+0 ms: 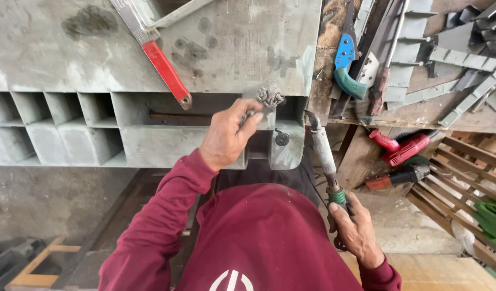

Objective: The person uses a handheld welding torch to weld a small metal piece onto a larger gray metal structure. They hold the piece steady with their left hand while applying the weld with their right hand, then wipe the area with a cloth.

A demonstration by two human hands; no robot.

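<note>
A: Start at your fingers. What have you got?

B: Your left hand has its fingers pinched together on a small grey clip, a rough lump of metal sitting at the near edge of the grey desk, right of centre. Your right hand is lower and nearer to you, fingers wrapped tight round the green-taped handle of a welding tool, whose tip points up toward the desk's underside.

A: How will that clip handle?

B: I'd judge it stiff, light and gritty, so not slippery. It looks crusted, so it could have sharp edges. Hold it by its lower stem, as you do now, and keep your fingertips off the jagged top. The tool looks heavier toward its far end; your grip on the taped part seems right.

A: And around them?

B: Just below the clip, a dark round bolt head sits in the desk's front face. To the left, open box-shaped cells run along that face. A red-handled clamp lies on the top, left of the clip. Far right, a blue-and-green handsaw lies among grey metal offcuts, with a red power tool nearer.
</note>
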